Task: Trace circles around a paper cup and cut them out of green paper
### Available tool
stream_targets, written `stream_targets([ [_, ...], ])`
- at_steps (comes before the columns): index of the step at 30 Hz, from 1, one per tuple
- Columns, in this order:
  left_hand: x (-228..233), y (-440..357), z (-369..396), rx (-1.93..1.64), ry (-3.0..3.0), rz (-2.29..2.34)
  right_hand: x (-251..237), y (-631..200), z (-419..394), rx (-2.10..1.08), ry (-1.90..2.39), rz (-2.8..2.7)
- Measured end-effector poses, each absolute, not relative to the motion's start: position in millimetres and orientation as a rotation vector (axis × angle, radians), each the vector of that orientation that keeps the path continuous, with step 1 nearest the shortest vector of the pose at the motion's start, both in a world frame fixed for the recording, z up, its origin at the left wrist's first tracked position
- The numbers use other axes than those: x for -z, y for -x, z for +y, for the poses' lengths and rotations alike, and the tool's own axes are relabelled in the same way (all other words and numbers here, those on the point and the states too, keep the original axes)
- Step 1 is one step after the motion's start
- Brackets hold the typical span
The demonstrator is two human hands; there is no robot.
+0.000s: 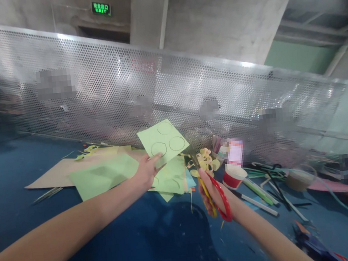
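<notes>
My left hand (148, 170) pinches the lower edge of a pale green sheet of paper (165, 137), lifted and tilted above the table. Several circles are drawn on it in dark line. In my right hand (209, 192) are scissors (224, 205) with a red and a yellow handle loop. Their blades point up toward the sheet's right corner; blur hides whether they touch it. More green paper (104, 176) lies under and left of my left hand. Yellowish paper scraps (208, 162) lie just beyond the scissors.
A red and white paper cup (234, 176) stands right of my right hand. Pens (259, 204) and thin coloured strips (276, 174) lie farther right on the blue table (175, 237). A perforated metal screen (101, 80) rises along the far edge.
</notes>
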State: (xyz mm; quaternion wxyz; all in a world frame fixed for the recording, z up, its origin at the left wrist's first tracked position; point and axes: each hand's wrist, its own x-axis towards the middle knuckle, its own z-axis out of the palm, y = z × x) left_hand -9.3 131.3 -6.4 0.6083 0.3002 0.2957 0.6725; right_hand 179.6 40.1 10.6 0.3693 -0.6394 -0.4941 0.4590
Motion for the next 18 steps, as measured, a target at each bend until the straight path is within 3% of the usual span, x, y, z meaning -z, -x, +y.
stream_targets([
  [18, -1.2, -10.7, 100.3, -1.378, -0.789, 0.654, -12.0, -171.4, 22.1, -1.142, 1.599, -1.646],
])
